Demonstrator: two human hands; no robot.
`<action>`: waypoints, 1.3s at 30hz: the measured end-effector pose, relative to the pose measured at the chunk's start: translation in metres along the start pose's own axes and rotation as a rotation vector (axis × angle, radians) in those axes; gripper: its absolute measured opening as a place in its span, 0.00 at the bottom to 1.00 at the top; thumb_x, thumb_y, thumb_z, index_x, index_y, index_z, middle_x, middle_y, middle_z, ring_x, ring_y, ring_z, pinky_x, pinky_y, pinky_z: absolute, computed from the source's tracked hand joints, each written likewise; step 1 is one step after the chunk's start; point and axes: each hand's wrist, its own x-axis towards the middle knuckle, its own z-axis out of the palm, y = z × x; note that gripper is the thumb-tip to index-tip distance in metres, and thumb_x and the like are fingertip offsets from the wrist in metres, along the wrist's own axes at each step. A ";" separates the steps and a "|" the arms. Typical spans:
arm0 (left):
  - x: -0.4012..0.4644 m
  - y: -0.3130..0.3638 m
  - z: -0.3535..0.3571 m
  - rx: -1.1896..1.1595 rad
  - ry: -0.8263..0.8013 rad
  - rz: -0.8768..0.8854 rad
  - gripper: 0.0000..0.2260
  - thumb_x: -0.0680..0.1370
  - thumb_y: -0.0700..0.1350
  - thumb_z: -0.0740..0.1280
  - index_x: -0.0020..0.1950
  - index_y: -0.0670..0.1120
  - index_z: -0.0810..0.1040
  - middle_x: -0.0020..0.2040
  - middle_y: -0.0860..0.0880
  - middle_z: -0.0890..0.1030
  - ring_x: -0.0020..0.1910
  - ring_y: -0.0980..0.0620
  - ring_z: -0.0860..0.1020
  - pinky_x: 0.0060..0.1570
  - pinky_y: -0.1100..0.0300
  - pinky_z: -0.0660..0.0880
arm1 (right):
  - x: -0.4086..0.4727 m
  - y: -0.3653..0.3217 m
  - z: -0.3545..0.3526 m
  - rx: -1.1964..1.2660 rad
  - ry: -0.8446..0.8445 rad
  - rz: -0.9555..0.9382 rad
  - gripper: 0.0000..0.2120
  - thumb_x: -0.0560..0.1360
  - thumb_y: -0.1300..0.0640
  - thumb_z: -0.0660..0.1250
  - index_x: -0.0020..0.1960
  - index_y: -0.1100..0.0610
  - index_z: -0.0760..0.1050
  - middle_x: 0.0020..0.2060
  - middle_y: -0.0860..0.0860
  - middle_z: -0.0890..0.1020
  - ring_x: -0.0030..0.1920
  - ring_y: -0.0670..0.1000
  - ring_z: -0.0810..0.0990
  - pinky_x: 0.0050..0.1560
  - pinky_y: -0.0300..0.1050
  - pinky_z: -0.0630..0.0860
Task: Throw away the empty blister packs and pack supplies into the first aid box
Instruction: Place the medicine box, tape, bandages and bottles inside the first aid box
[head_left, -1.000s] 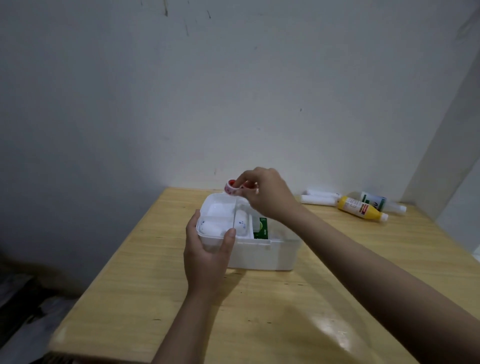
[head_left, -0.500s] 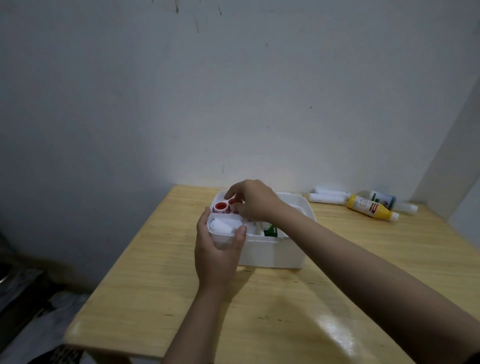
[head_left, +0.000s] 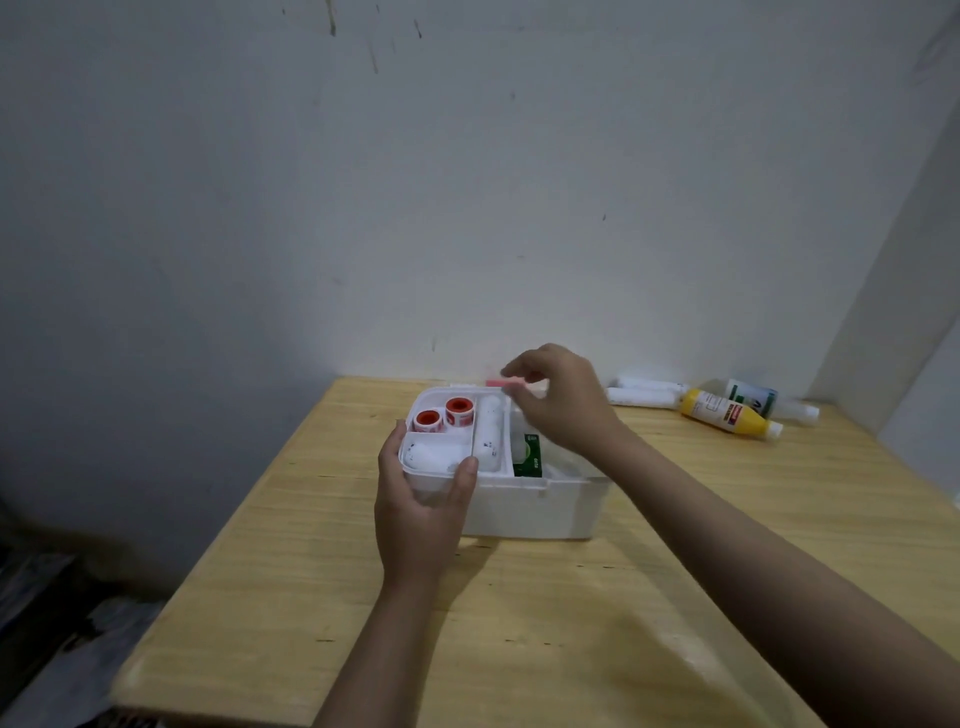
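Plainly, the wooden table (head_left: 519, 597) carried everything, and the white first aid box (head_left: 524, 506) sat toward its far edge, nearer the far-left corner than the right. Its thin, hard plastic walls looked stiff and smooth, so I judged it light and apt to slide on the glossy wood unless steadied from the side. Over its left end sat the white divided tray (head_left: 452, 441). The left hand (head_left: 421, 506) gripped the tray's near-left corner, thumb hooked over the near rim and fingers wrapped round the left wall. That rim seemed the sound place to hold, being rigid.

The right hand (head_left: 563, 400) hovered above the box's far side, fingers loosely curled, thumb and forefinger narrowly apart, holding nothing that could be seen. By the far-right corner lay a yellow bottle (head_left: 727, 418), a green-labelled bottle (head_left: 753, 402) and white tubes (head_left: 644, 392), not yet packed. The bottles looked rounded and slick and would probably roll, so a grasp across the middle of the body would suit.

Inside the tray, a white gauze roll (head_left: 488, 428) looked soft and light. Two red tape rolls (head_left: 444, 413), small and firm, sat in the far-left compartment. A green packet (head_left: 527, 457) stood in the box beside the tray.
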 end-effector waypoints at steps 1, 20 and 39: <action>0.000 0.000 -0.001 -0.005 0.000 -0.002 0.36 0.64 0.65 0.70 0.69 0.59 0.64 0.65 0.54 0.75 0.62 0.53 0.76 0.54 0.47 0.78 | -0.004 0.009 -0.009 0.053 0.070 0.040 0.07 0.73 0.57 0.69 0.51 0.56 0.81 0.46 0.51 0.82 0.45 0.48 0.80 0.50 0.42 0.77; -0.003 0.001 0.004 -0.016 0.020 0.051 0.35 0.66 0.62 0.68 0.70 0.53 0.65 0.63 0.52 0.75 0.60 0.52 0.76 0.54 0.47 0.78 | -0.072 0.236 -0.089 -0.358 0.322 0.794 0.15 0.75 0.53 0.63 0.60 0.50 0.76 0.55 0.60 0.81 0.57 0.65 0.75 0.57 0.57 0.72; -0.002 0.001 0.003 -0.023 0.023 0.036 0.35 0.64 0.63 0.67 0.69 0.56 0.65 0.62 0.55 0.75 0.60 0.52 0.76 0.56 0.54 0.76 | -0.044 0.063 -0.119 0.293 0.384 0.130 0.10 0.77 0.55 0.65 0.45 0.63 0.77 0.35 0.66 0.79 0.34 0.56 0.76 0.36 0.58 0.76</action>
